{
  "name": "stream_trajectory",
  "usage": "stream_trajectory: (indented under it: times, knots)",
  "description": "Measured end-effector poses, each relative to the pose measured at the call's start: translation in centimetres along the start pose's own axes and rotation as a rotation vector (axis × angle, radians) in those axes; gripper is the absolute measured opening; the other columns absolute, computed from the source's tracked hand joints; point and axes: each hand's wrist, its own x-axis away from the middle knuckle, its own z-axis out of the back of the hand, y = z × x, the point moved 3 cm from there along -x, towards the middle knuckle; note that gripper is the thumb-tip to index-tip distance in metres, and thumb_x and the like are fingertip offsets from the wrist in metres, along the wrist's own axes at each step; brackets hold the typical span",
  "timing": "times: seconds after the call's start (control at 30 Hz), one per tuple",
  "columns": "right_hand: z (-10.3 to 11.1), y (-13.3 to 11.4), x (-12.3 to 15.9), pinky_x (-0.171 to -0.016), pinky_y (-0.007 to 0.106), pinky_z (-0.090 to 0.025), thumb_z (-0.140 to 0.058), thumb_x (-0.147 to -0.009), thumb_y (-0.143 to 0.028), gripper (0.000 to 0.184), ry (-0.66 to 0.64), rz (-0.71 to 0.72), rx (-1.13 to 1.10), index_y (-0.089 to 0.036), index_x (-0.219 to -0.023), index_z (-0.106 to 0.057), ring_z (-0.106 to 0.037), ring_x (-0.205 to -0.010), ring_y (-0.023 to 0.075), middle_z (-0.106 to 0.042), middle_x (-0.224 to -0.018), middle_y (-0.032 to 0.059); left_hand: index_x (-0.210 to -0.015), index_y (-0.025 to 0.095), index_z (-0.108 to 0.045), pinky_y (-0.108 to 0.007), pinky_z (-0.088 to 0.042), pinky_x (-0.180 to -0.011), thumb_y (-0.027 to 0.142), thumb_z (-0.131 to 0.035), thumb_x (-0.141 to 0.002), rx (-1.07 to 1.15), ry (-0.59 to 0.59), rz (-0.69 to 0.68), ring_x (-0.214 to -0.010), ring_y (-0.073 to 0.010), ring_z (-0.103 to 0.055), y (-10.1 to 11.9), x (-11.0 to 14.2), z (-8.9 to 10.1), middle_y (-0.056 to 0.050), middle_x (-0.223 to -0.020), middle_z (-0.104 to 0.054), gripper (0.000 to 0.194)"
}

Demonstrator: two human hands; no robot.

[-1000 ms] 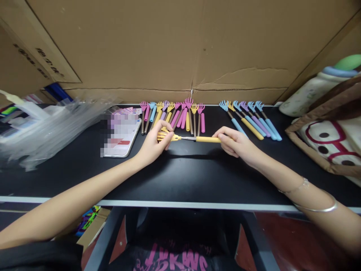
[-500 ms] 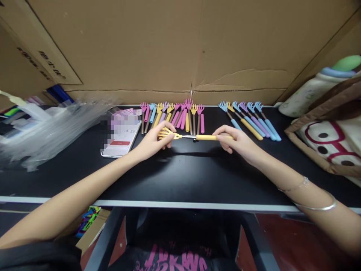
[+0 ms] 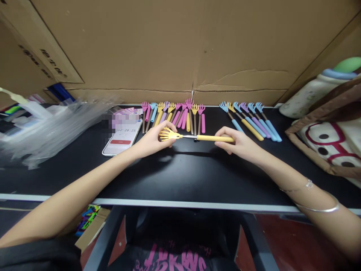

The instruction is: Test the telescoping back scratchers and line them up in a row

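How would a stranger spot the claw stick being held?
Find the black tabletop in front of the cardboard wall. Over its middle, the left hand and right hand hold a yellow claw-headed stick. Held sideways, it stands apart from the clawed sticks lying in two groups behind.
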Motion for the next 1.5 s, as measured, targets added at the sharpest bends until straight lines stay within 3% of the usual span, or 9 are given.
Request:
stream_trajectory:
  times: [0.2, 0.4, 0.53, 0.73, 0.87, 1.07, 1.33, 1.5]
  knots:
    - [0.3, -0.1, 0.1, -0.052, 0.023, -0.038, -0.063, -0.082, -0.055, 0.038, -0.046, 0.006, -0.019, -0.019, -0.091, -0.056, -0.048, -0.052, 0.0096, -0.053, -0.062, -0.0036, -0.097, 0.018, -0.05, -0.023, -0.045, -0.062, 0.031, -0.061, -0.083, -0.034, -0.057, -0.006, -0.061, -0.0117, -0.059, -0.2, -0.1, 0.1, 0.003, -0.071, -0.06, 0.022]
    - [1.6, -0.9, 0.2, -0.054, 0.024, -0.04, -0.066, -0.079, -0.052, 0.037, -0.02, 0.026, 0.02, -0.018, -0.092, -0.061, -0.052, -0.056, 0.0111, -0.058, -0.061, -0.0017, -0.1, 0.02, -0.058, -0.025, -0.043, -0.069, 0.036, -0.061, -0.085, -0.31, 0.002, -0.101, -0.075, -0.0147, -0.061, 0.4, 0.0, 0.8, -0.001, -0.088, -0.066, 0.023]
    - [2.6, -1.3, 0.4, -0.056, 0.026, -0.042, -0.067, -0.078, -0.053, 0.041, -0.009, 0.014, 0.037, -0.018, -0.099, -0.063, -0.055, -0.057, 0.0125, -0.06, -0.061, -0.0013, -0.104, 0.021, -0.059, -0.024, -0.04, -0.067, 0.039, -0.06, -0.085, -0.396, 0.02, -0.122, -0.074, -0.0143, -0.058, 0.8, 0.0, 1.5, -0.002, -0.093, -0.065, 0.027]
    - [3.4, -1.3, 0.7, -0.059, 0.027, -0.043, -0.067, -0.077, -0.054, 0.043, -0.025, 0.004, 0.056, -0.02, -0.099, -0.055, -0.061, -0.062, 0.0151, -0.067, -0.067, 0.0009, -0.114, 0.023, -0.054, -0.021, -0.031, -0.059, 0.03, -0.061, -0.082, -0.547, 0.019, -0.167, -0.06, -0.0118, -0.047, 1.2, 0.4, 2.2, 0.005, -0.069, -0.05, 0.033]
    - [3.2, -0.9, 0.9, -0.066, 0.03, -0.045, -0.065, -0.08, -0.054, 0.041, -0.097, 0.01, 0.058, -0.021, -0.097, -0.048, -0.065, -0.07, 0.0176, -0.071, -0.077, 0.0041, -0.118, 0.025, -0.051, -0.021, -0.03, -0.057, 0.032, -0.06, -0.082, -0.672, -0.007, -0.169, -0.057, -0.0115, -0.047, 1.0, 0.6, 2.3, 0.005, -0.071, -0.053, 0.038]
    - [3.1, -0.2, 1.0, -0.062, 0.028, -0.039, -0.058, -0.086, -0.057, 0.037, -0.184, 0.035, 0.281, -0.021, -0.095, -0.05, -0.063, -0.07, 0.0177, -0.073, -0.084, 0.0048, -0.119, 0.028, -0.056, -0.021, -0.033, -0.061, 0.046, -0.064, -0.082, -0.76, -0.056, -0.149, -0.069, -0.0151, -0.059, 0.8, 0.5, 2.8, 0.002, -0.086, -0.066, 0.042]
    - [3.1, 0.6, 0.7, -0.061, 0.026, -0.038, -0.062, -0.081, -0.053, 0.032, -0.149, 0.061, 0.506, -0.022, -0.088, -0.065, -0.06, -0.072, 0.0168, -0.068, -0.081, 0.0036, -0.111, 0.029, -0.068, -0.023, -0.037, -0.068, 0.05, -0.067, -0.078, -0.749, -0.163, -0.101, -0.093, -0.0209, -0.064, 0.5, 0.5, 2.3, -0.001, -0.106, -0.071, 0.039]
    - [2.5, 0.9, 0.5, -0.055, 0.025, -0.033, -0.063, -0.08, -0.05, 0.028, -0.139, 0.085, 0.6, -0.022, -0.085, -0.066, -0.054, -0.065, 0.0145, -0.062, -0.075, 0.002, -0.106, 0.03, -0.069, -0.023, -0.03, -0.057, 0.051, -0.07, -0.075, -0.732, -0.205, -0.064, -0.071, -0.017, -0.062, 0.0, 0.4, 2.2, 0.002, -0.082, -0.071, 0.038]
